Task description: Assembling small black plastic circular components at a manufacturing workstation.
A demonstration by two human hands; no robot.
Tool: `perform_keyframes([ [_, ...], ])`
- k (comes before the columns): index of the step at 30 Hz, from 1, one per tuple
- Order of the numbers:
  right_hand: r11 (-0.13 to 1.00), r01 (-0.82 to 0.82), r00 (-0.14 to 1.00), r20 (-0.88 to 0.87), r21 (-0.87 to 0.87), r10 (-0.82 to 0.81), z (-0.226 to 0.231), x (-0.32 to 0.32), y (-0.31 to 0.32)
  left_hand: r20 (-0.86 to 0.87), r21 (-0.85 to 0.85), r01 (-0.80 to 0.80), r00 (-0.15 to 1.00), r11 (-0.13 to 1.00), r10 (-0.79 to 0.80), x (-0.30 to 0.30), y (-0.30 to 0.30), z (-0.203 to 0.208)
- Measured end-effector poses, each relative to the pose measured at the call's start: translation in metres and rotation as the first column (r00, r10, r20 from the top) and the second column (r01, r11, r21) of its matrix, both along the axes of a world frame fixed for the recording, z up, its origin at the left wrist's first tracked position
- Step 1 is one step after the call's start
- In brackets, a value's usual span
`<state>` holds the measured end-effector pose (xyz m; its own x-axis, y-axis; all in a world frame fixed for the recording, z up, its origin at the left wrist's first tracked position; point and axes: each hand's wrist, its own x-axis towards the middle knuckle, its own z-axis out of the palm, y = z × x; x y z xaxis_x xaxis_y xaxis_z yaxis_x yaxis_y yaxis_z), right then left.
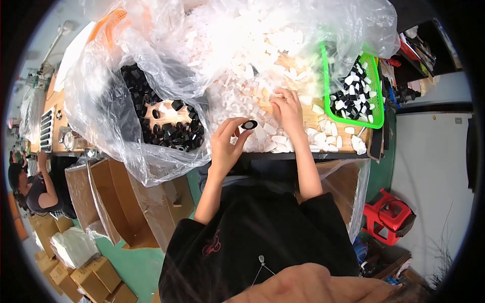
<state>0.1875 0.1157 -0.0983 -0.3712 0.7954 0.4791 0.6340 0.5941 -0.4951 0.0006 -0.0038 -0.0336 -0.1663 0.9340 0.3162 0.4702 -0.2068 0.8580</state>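
My left hand [228, 140] is closed, pinching a small black round cap [249, 124] with a pale centre between thumb and fingertips, just above the table's near edge. Over a spread of small white plastic pieces [273, 132], my right hand [288, 109] has its fingers bent and apart. Nothing shows between them, though glare washes out the area around the fingertips. Left of my hands, a clear plastic bag [113, 121] lies opened out around many black plastic parts [174, 132].
At the right stands a green basket [327, 96] of black and white pieces. Plastic sheeting [374, 25] drapes the far side. Cardboard boxes [113, 202] stand below the table at left, where another person [43, 197] sits. A red stool [388, 217] is at lower right.
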Motion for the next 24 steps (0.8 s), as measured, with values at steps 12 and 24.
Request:
perform_keyframes([
  [12,0.955,-0.281,0.945,-0.148,0.096,0.293,0.057,-0.025,-0.066,0.433,-0.076,0.062,0.901,0.995,-0.023,0.007,0.001,-0.016],
  [24,0.720,-0.466,0.693,-0.718,-0.514,-0.064,0.041,-0.031,-0.079,0.265,0.078,-0.072,0.963,0.994,0.049,0.018,-0.005,-0.013],
])
